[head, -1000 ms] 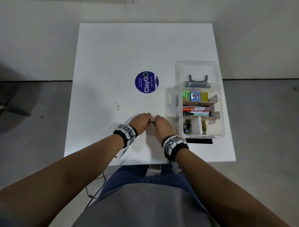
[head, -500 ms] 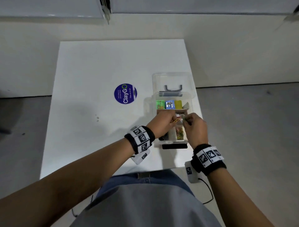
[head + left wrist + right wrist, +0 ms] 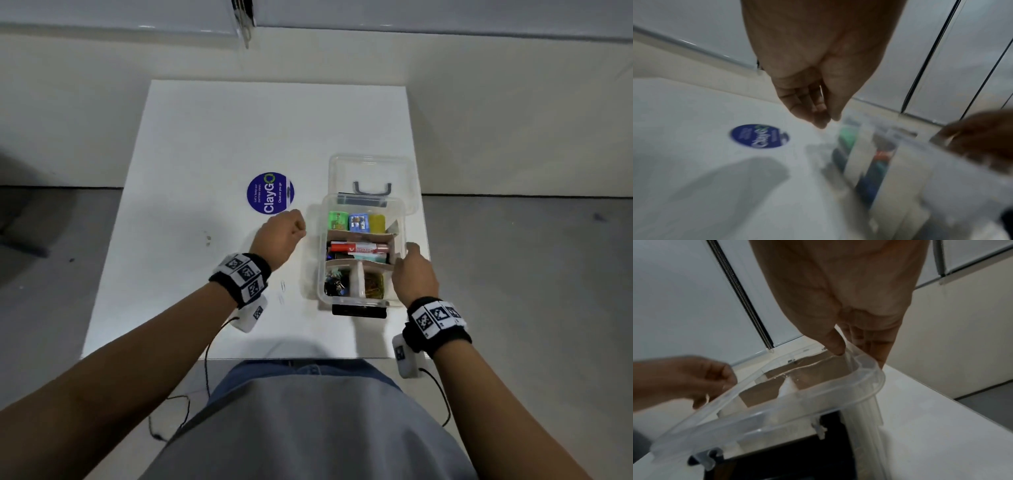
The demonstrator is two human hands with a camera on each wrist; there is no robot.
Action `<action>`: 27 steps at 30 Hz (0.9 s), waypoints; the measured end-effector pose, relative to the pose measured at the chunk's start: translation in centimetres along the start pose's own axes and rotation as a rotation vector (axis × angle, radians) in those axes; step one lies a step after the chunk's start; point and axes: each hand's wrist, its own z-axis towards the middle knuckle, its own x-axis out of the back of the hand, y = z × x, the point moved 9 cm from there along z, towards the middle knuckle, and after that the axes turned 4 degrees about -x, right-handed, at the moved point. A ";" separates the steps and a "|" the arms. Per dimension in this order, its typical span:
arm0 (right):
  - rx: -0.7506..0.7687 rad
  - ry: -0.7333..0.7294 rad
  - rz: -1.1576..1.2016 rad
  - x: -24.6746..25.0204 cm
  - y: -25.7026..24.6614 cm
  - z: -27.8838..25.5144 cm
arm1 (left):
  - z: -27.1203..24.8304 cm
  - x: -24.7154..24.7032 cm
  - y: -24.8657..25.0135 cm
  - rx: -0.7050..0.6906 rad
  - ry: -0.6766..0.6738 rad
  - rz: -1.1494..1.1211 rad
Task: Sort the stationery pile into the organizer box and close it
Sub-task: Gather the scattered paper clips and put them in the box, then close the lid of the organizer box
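The clear organizer box stands open at the right of the white table, its lid lying back behind it. The far compartment holds green, blue and yellow items, the middle one markers, the near ones binder clips and gold paper clips. My right hand pinches the box's right rim, thumb inside and fingers outside. My left hand hovers left of the box with loosely curled fingers; nothing shows in it. Two loose paper clips lie beside my left wrist.
A round blue ClayGo sticker sits mid-table, just beyond my left hand. A black latch hangs at the box's near edge. The box is close to the table's right edge. A wall rises behind the table.
Both hands were together over the box's near compartments with clips. Now the left hand has drawn back to the left of the box and the right hand has taken the right rim.
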 end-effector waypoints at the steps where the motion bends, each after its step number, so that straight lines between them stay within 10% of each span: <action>1: 0.008 -0.023 -0.003 -0.2 -0.2 0.2 | -0.8 -0.3 -2.2 0.045 -0.038 0.041; 7: 0.071 -0.091 0.066 -1.3 -2.7 0.7 | -6.8 -7.4 -8.2 -0.054 -0.507 0.292; 27: 0.107 -0.081 0.052 -2.4 -4.5 1.0 | -6.9 -9.8 -8.0 -0.157 -0.412 0.345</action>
